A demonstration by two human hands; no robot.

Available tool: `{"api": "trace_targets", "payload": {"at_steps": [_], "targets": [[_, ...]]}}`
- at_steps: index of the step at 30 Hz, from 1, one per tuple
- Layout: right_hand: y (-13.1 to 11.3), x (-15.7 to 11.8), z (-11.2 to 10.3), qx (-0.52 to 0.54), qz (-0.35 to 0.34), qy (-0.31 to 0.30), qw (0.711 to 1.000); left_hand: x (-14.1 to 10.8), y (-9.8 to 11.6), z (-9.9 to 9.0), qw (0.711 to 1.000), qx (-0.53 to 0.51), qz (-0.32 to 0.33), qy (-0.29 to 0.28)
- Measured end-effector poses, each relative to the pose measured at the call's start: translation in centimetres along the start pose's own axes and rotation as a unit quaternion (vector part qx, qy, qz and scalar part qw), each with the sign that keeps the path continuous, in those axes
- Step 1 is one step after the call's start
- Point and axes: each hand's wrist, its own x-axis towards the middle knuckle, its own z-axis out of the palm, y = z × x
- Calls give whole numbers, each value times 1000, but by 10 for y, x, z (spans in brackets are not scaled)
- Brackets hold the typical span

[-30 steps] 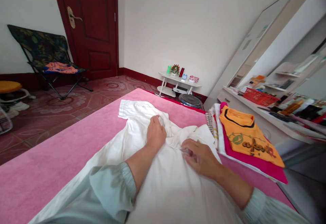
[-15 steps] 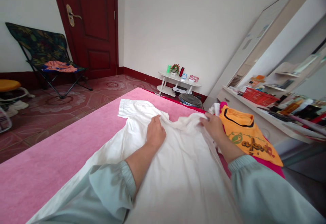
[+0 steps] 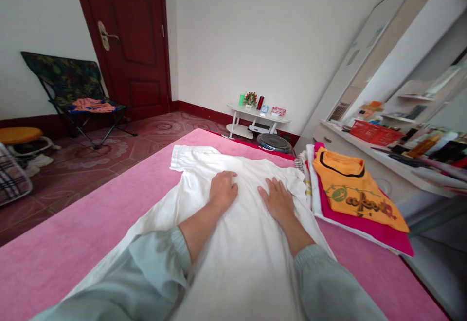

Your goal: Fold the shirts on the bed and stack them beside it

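Observation:
A white short-sleeved shirt (image 3: 251, 253) lies spread over a pink bed cover (image 3: 105, 199), its collar end farthest away. On the upper left of the shirt rests my left hand (image 3: 223, 189), fingers loosely curled with a gap between thumb and forefinger, holding nothing. My right hand (image 3: 279, 198) lies palm down on the upper right part, fingers spread. Right of the shirt is a pile of folded clothes, with an orange garment (image 3: 353, 185) on top of a magenta one (image 3: 394, 240).
A dresser (image 3: 379, 158) with a red basket (image 3: 375, 132) and bottles stands at the right. Beyond the bed is a small white table (image 3: 255, 112). A folding chair (image 3: 73, 82) and a yellow stool (image 3: 20, 135) are at the left.
My right hand has let go of the shirt's right shoulder and moved left and down onto the fabric. That shoulder and the collar now lie flatter. My left hand has barely moved.

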Motion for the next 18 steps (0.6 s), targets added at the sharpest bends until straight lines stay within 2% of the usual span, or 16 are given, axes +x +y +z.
{"api": "trace_targets", "payload": {"at_steps": [4,10,13,18], "targets": [[2,0,-3,-5,-3,12,1000,19,-5,-4,999,19,16,-27],[1,-3,-1,7,-6,22,1000,92,-23,-27,993,116,-15,6],[2,-2,-1,13,-1,20,1000,115,-34,-30,986,163,-35,-29],[2,-3,-2,18,-7,24,1000,125,-48,-30,970,213,-56,-104]]}}
